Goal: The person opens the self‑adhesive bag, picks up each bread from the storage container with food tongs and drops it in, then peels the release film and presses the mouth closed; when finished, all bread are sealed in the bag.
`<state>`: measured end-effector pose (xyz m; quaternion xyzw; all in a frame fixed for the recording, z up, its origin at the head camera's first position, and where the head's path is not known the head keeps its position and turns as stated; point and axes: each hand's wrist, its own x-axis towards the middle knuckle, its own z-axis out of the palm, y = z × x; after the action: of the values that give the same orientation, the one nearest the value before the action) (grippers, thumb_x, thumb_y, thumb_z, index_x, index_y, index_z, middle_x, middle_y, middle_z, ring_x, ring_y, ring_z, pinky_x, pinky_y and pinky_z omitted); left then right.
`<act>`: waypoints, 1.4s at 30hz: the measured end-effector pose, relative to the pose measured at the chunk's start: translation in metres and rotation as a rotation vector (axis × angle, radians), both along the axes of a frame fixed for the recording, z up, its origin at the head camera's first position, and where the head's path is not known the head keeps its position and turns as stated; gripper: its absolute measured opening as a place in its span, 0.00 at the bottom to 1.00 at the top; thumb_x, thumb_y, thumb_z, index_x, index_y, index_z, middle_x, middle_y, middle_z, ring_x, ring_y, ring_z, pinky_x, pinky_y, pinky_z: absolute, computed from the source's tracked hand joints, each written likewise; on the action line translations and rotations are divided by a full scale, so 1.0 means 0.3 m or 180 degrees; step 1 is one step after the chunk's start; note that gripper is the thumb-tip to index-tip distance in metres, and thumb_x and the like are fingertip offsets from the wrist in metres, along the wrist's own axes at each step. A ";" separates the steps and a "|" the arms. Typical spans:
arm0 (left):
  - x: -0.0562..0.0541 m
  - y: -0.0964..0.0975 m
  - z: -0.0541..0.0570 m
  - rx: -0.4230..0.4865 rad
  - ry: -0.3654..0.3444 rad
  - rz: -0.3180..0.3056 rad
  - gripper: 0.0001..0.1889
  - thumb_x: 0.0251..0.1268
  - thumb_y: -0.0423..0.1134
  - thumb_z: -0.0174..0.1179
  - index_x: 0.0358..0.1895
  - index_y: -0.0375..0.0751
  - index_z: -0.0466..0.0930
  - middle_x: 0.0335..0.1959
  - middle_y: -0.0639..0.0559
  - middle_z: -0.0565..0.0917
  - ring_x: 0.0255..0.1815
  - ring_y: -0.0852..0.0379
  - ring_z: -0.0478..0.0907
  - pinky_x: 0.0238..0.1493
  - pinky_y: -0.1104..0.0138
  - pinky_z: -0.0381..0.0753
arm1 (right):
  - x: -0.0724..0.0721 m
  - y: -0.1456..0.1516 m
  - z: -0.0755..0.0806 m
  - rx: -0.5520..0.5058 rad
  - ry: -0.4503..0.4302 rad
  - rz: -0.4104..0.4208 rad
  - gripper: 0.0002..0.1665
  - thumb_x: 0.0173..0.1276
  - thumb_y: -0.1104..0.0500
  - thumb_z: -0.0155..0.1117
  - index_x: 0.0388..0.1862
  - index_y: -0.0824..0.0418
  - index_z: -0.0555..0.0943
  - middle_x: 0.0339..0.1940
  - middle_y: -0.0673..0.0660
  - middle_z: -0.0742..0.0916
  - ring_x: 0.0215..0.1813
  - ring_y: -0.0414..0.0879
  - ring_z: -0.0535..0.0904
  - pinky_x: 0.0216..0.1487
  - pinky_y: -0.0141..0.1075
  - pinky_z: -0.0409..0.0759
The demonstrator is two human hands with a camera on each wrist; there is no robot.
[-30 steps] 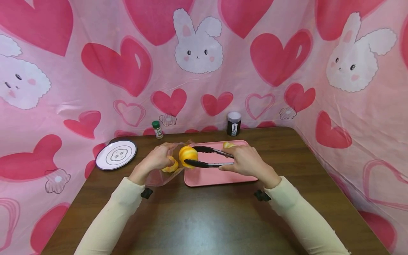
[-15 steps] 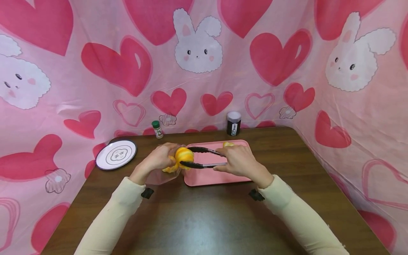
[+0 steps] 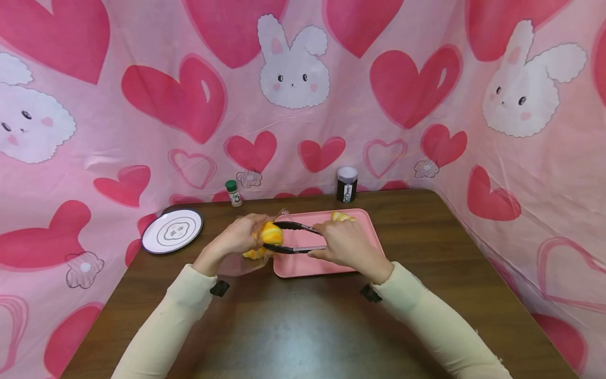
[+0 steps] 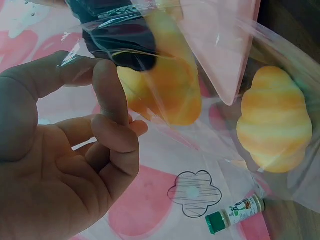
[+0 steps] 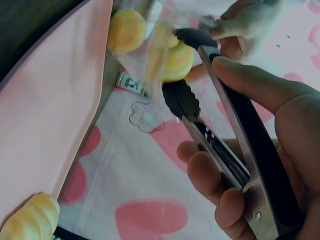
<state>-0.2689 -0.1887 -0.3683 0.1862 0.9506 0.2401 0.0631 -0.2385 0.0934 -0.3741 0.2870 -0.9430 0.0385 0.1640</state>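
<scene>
The table (image 3: 293,321) is viewed from above six o'clock, forward and down toward twelve, by the head camera; the tongs (image 5: 252,142) and bread (image 5: 178,64) are shared, much closer, by both wrist views.
</scene>
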 end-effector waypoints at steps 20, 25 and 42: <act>0.008 -0.004 0.005 -0.0019 -0.0028 0.0033 0.38 0.54 0.31 0.65 0.72 0.33 0.66 0.73 0.35 0.68 0.70 0.36 0.69 0.71 0.43 0.67 | 0.012 -0.033 0.004 0.0019 -0.0046 0.0168 0.34 0.50 0.32 0.76 0.49 0.53 0.86 0.34 0.48 0.89 0.27 0.43 0.76 0.19 0.34 0.69; 0.017 0.003 0.015 0.0041 -0.0070 -0.0072 0.37 0.52 0.30 0.64 0.71 0.33 0.68 0.72 0.36 0.69 0.66 0.40 0.72 0.69 0.44 0.71 | 0.008 -0.041 0.000 0.0042 -0.0006 0.0068 0.33 0.51 0.32 0.75 0.47 0.52 0.85 0.30 0.48 0.87 0.27 0.44 0.77 0.19 0.35 0.69; 0.017 0.017 0.020 0.0067 0.0084 -0.0090 0.32 0.51 0.31 0.64 0.66 0.38 0.74 0.68 0.38 0.73 0.63 0.40 0.73 0.65 0.45 0.74 | 0.007 -0.068 -0.018 0.0002 -0.0026 0.0019 0.30 0.50 0.31 0.75 0.38 0.52 0.84 0.23 0.47 0.82 0.23 0.41 0.74 0.16 0.35 0.64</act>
<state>-0.2637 -0.1837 -0.3623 0.2034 0.9461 0.2466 0.0520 -0.2365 0.0729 -0.3796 0.2897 -0.9428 0.0399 0.1599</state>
